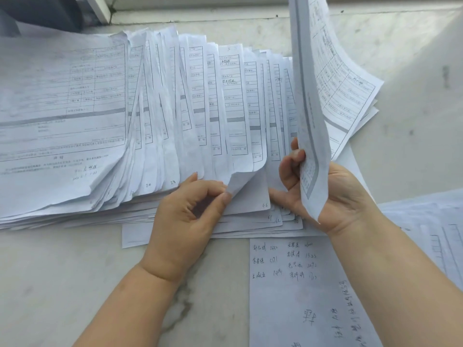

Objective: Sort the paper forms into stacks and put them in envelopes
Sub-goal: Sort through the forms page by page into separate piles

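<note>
Honestly, what worries me most is the fanned spread of white printed paper forms (pixel 155 116) lying across the pale marbled stone counter (pixel 62 284), from the left of the frame to its middle. Each sheet overlaps the next, with small handwritten numbers at the lower corners. My left hand (pixel 185 221) has its fingers (pixel 225 197) pinching the curled lower corner of one sheet near the centre. Pull too hard and I judge that the corner tears, or the neighbouring sheets drag along and the numbered order slides apart.

My right hand (pixel 333 194) grips a lifted sheaf of white forms (pixel 310 121), standing nearly upright and bowing toward the upper right of the frame. It is held only at its bottom edge, so I expect it could flop or shed sheets onto the spread.

A white handwritten note sheet (pixel 300 284) lies at the lower right, just beside my right forearm, which could nudge it. I see no envelopes.
</note>
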`<state>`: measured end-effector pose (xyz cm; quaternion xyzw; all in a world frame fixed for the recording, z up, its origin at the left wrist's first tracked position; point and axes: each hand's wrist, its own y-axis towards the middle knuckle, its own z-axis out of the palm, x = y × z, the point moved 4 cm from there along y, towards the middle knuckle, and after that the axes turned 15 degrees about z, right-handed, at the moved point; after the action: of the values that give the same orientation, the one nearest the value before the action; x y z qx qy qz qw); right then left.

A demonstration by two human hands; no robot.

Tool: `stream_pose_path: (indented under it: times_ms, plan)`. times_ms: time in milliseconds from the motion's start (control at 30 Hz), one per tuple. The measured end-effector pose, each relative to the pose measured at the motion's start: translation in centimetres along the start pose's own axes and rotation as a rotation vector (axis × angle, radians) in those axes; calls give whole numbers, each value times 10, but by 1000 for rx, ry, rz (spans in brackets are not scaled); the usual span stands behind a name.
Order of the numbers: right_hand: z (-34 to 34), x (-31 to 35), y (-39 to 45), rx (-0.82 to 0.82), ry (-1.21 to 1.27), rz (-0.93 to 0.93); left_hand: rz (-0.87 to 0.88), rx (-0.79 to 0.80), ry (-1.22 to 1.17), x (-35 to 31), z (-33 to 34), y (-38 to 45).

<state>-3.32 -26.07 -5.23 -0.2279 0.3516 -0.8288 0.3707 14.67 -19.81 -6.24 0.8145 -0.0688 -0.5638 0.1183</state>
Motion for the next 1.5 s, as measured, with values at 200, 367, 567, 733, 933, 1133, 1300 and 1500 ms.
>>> stream_pose_path:
  times_ms: [200,367,567,733,933,1133,1300,1500]
  plan:
    - [-1,-2,0,-21,-12,9,-4,-153,138,-2,-1,0]
    - [6,0,-2,-55,-15,-3,71,-234,200,-12,5,4]
    - [18,-5,-3,-50,-48,-2,337,167,536,-19,20,-3]
    - [31,-7,-3,-86,-190,-126,288,133,683,-17,7,4]
    - [43,-2,-9,-230,-465,-313,132,124,851,-2,-16,11]
    - [30,37,-42,-337,-317,-532,-153,-280,565,-1,-50,9]
    - [12,63,-88,-577,-730,-596,-287,-701,296,-24,-66,3]
    - [29,28,-57,-547,-1070,-288,-158,-743,294,-30,-84,5]
